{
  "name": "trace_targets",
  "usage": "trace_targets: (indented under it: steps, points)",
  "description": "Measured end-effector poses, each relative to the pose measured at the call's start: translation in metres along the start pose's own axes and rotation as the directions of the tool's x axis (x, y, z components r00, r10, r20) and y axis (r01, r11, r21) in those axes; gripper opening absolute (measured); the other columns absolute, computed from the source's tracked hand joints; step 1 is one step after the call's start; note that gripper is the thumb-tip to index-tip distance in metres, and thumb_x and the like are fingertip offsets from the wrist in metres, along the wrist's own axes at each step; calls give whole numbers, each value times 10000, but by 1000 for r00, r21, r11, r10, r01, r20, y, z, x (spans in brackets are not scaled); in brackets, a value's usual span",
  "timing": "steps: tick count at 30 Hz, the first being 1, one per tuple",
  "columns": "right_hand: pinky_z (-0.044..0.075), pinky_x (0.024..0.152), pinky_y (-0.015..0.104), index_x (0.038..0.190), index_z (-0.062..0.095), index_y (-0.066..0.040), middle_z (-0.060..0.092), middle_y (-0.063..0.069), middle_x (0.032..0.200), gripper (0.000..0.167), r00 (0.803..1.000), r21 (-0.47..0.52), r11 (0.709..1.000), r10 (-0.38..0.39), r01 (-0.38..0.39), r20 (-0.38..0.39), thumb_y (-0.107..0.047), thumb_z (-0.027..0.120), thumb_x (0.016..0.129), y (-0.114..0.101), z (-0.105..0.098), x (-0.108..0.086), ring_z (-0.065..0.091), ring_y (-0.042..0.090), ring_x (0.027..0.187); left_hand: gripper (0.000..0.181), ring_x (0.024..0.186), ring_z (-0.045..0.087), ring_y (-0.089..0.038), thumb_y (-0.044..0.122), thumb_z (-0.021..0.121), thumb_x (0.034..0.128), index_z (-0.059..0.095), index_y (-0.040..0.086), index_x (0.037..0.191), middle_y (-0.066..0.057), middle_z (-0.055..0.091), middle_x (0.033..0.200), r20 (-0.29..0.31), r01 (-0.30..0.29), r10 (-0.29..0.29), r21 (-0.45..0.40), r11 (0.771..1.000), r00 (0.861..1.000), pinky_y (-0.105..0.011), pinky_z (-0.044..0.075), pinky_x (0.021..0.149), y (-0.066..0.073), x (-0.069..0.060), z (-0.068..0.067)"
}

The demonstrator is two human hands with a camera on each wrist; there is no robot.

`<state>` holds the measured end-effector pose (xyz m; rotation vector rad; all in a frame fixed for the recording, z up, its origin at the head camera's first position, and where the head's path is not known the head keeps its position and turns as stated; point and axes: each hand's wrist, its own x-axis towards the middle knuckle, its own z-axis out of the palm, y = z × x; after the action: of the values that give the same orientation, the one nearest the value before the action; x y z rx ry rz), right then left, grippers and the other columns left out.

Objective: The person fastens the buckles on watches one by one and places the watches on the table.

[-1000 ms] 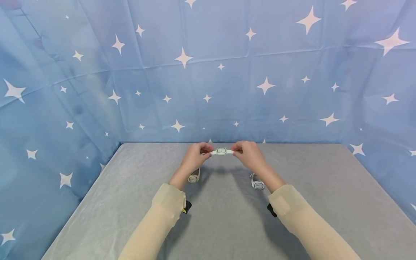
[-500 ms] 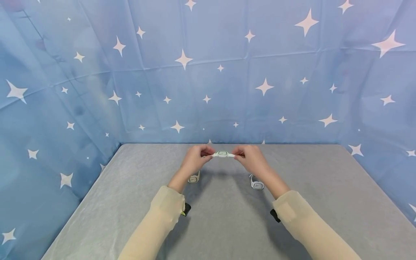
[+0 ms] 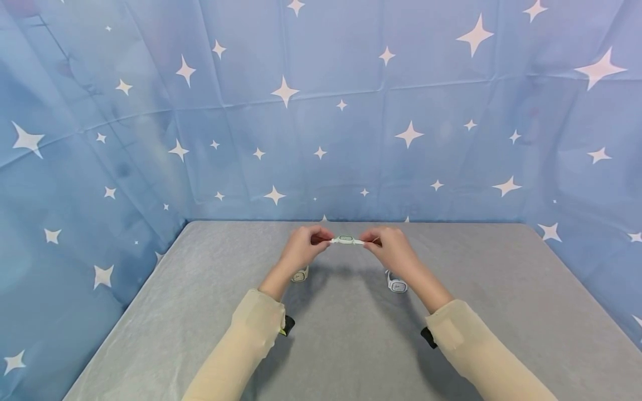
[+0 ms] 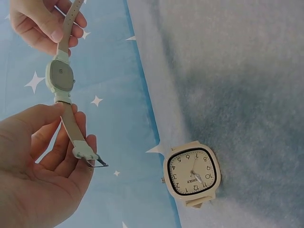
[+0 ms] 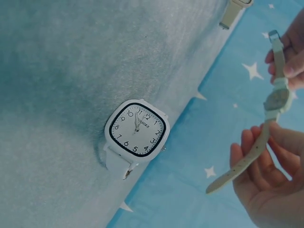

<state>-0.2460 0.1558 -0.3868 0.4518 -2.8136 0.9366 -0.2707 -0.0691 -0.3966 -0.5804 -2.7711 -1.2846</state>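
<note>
Between my two hands a pale green wristwatch (image 3: pixel 346 239) is held stretched out above the table. My left hand (image 3: pixel 300 246) pinches the buckle-side strap close to the case; the buckle (image 4: pixel 97 161) hangs past the fingers in the left wrist view. My right hand (image 3: pixel 389 248) pinches the holed strap (image 5: pixel 247 164) on the other side. The steel case back (image 4: pixel 62 75) faces the left wrist camera. On the table below, a cream wristwatch (image 4: pixel 192 171) lies near my left wrist, and a white wristwatch (image 5: pixel 137 129) lies near my right wrist.
A grey cloth-covered table (image 3: pixel 341 345) spreads below the hands. Behind and at the sides hangs a blue curtain (image 3: pixel 241 122) with white stars. A black item (image 3: pixel 287 325) shows at the left cuff, and another black item (image 3: pixel 428 337) at the right cuff.
Both hands have come slightly lower and nearer with the green watch. Its dial has tipped, so it looks flatter from the head view. The two watches on the table lie as before.
</note>
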Motion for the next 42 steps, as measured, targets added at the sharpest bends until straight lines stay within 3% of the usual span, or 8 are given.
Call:
trace_targets:
  steps: [20, 26, 34, 38, 42]
  points:
    - [583, 789, 422, 1042, 766, -57, 758, 100, 980, 141, 1000, -21, 1000, -11, 11, -4, -61, 677, 932, 0, 1, -8, 703, 250, 889, 112, 877, 701, -162, 116, 691, 937, 761, 120, 1025, -53, 764, 971, 1, -1, 1, -28, 1000, 1000, -276, 566, 770, -3, -4, 4]
    - [540, 705, 365, 1022, 759, -50, 751, 95, 939, 126, 1000, -22, 1000, -15, 15, -9, -65, 665, 940, 0, 2, -10, 643, 177, 779, 104, 906, 705, -193, 127, 688, 941, 765, 103, 1007, -112, 763, 1001, 7, 6, -6, -40, 999, 1000, -306, 572, 805, -2, -5, 4]
    - [504, 662, 325, 1017, 749, -40, 740, 97, 909, 125, 1000, -19, 1000, -8, 8, 12, -70, 644, 954, 0, 1, -11, 596, 146, 728, 90, 916, 709, -178, 134, 695, 937, 774, 109, 970, -52, 764, 955, -2, 10, -10, -49, 999, 1000, -312, 574, 830, -2, -5, 5]
    - [464, 623, 294, 1000, 742, -40, 722, 95, 858, 114, 999, -7, 1000, 14, -13, 38, -63, 640, 955, 1, 0, -12, 555, 135, 684, 89, 897, 707, -159, 123, 691, 937, 776, 110, 964, -56, 764, 951, 11, 10, -9, -60, 998, 1000, -294, 570, 814, -1, -6, 5]
    - [471, 621, 288, 982, 738, -49, 723, 112, 850, 100, 997, 10, 1000, 28, -29, 74, -61, 643, 954, 3, -2, -13, 616, 169, 706, 81, 855, 712, -165, 114, 694, 933, 772, 107, 956, -73, 766, 916, 28, 26, -24, -81, 996, 999, -259, 558, 765, 0, -7, 5]
